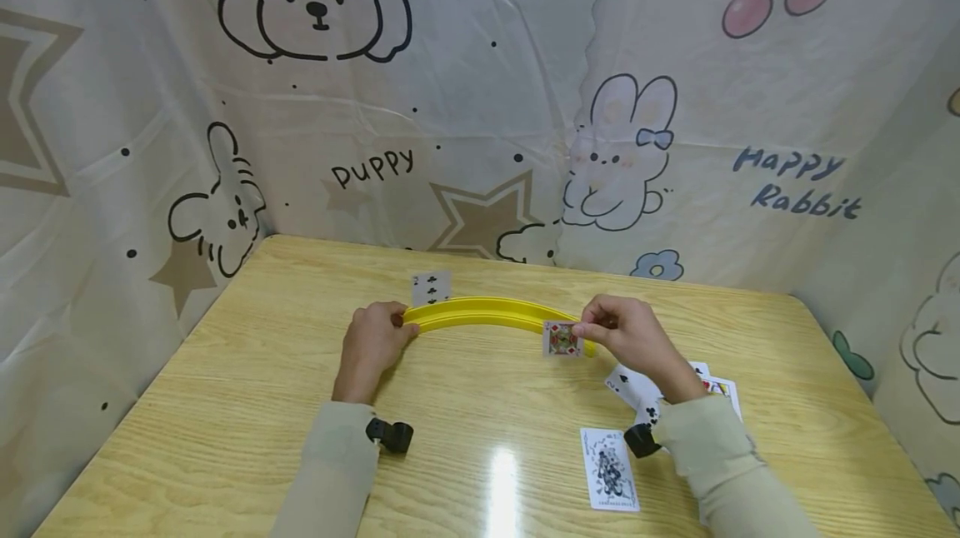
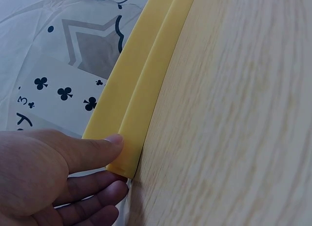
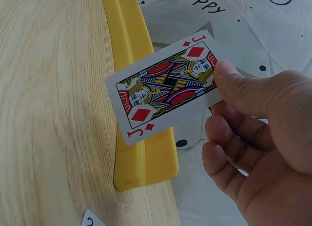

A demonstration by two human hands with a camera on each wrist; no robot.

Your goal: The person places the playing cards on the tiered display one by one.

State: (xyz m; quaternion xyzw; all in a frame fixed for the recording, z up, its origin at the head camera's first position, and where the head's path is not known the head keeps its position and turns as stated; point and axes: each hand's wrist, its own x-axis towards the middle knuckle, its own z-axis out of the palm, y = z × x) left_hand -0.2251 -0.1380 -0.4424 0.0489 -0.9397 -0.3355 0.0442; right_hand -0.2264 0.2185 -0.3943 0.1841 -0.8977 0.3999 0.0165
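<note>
A curved yellow card holder (image 1: 480, 311) lies across the table, its groove running lengthwise. My left hand (image 1: 372, 346) grips its left end, thumb on the front face in the left wrist view. Between thumb and fingers my right hand (image 1: 628, 338) pinches the jack of diamonds (image 3: 165, 87) by one edge. That card is in front of the holder's right end, covering part of it. A three of clubs (image 2: 61, 95) stands up at the holder's left part, its lower portion hidden by the yellow wall.
Several loose cards, among them a two of spades (image 1: 628, 384), lie partly under my right forearm. A joker card (image 1: 610, 470) lies face up nearer me. The wooden table (image 1: 247, 405) meets a printed cloth (image 1: 465, 105) at the back.
</note>
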